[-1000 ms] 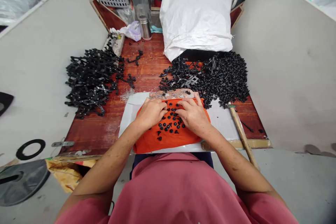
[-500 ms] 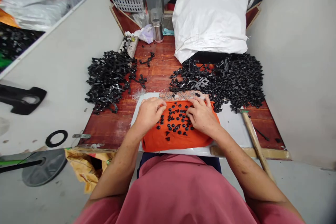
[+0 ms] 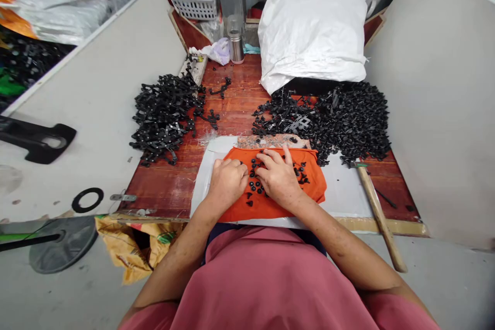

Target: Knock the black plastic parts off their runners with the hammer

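Note:
My left hand (image 3: 229,181) rests over the left side of an orange cloth pad (image 3: 317,185), its fingers curled and pressed together. A black speck shows by its fingertips; what they hold is hidden. To its right, my right hand (image 3: 280,178) is palm down over the middle of the pad, fingers bent and apart, one finger raised. Its fingertips reach down among small black plastic parts with round heads (image 3: 254,187). More of these small parts (image 3: 302,172) lie on the cloth right of that hand, and some are hidden beneath it.
Black strap-like pieces (image 3: 164,118) are heaped at left. A large pile of small black parts (image 3: 356,118) spreads at right under a white sack (image 3: 313,26). A hammer (image 3: 377,211) overhangs the front edge. A steel flask (image 3: 236,47) stands behind; grey panels (image 3: 429,113) flank the table.
My right hand has moved left across the cloth, nearer my left hand, uncovering black parts on the right. My left hand has shifted slightly right and down, its fingers more curled.

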Demonstrator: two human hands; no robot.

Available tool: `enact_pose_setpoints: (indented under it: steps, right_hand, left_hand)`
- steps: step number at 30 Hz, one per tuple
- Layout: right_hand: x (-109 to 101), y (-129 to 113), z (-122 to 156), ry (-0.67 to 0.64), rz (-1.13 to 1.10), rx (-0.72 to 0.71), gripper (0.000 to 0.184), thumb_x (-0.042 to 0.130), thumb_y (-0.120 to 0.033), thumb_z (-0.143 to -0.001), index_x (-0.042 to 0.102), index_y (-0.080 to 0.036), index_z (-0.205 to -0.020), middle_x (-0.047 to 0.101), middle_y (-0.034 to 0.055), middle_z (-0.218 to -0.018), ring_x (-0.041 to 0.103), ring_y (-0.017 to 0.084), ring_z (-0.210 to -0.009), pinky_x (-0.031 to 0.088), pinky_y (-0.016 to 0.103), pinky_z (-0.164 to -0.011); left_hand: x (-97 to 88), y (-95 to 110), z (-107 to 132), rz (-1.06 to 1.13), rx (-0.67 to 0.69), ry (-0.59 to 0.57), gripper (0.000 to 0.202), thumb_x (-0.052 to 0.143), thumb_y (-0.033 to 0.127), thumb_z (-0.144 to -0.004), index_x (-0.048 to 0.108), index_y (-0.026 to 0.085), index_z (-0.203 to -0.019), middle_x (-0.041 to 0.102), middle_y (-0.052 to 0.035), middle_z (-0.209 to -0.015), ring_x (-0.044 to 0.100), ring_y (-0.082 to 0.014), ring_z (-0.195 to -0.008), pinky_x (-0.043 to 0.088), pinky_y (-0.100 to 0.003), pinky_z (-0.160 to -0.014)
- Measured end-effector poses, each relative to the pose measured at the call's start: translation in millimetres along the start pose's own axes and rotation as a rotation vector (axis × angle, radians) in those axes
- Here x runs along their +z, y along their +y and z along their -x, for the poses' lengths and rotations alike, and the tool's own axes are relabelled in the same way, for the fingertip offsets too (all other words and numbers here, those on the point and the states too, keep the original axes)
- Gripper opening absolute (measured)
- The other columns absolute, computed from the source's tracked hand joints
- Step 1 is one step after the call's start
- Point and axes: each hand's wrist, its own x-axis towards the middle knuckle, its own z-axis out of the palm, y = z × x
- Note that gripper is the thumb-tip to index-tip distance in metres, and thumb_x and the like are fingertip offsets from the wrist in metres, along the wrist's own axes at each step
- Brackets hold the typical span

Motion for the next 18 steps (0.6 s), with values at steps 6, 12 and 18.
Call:
enact_pose_setpoints:
  steps: [6, 12, 18]
  right_hand:
    - [-9, 8, 16, -0.013, -0.066, -0.031, 0.022, 0.063, -0.023, -0.097, 0.078, -0.027, -0.082, 0.065, 0.0042, -0.141, 0.047, 0.031, -0.137, 0.005, 0.067, -0.124]
    - [-8, 18, -1, 0.027, -0.015, 0.076, 0.02, 0.061, -0.021, -0.098, 0.08, -0.027, -0.103, 0.065, 0.0078, -0.14, 0.049, 0.031, -0.134, 0.011, 0.065, -0.124]
    - [3, 19, -22, -0.014, 0.062, -0.003, 0.024, 0.057, -0.023, -0.1, 0.079, -0.025, -0.092, 0.066, 0.0084, -0.138, 0.047, 0.032, -0.135, 0.005, 0.068, -0.123]
  left_hand:
    - [-4.2, 2, -12, 0.085, -0.053, 0.008, 0.023, 0.059, 0.037, -0.096, 0.071, 0.021, -0.085, 0.074, -0.007, -0.089, 0.065, -0.0254, -0.088, 0.039, -0.041, -0.083]
    - [-1.8, 2, -30, 0.029, -0.088, -0.069, 0.025, 0.056, 0.03, -0.094, 0.073, 0.021, -0.079, 0.076, -0.0089, -0.086, 0.067, -0.0264, -0.085, 0.04, -0.041, -0.08]
    - [-1.3, -6, -28, -0.044, -0.094, -0.01, 0.023, 0.052, 0.025, -0.094, 0.071, 0.02, -0.081, 0.076, -0.0112, -0.089, 0.068, -0.0292, -0.087, 0.038, -0.043, -0.08]
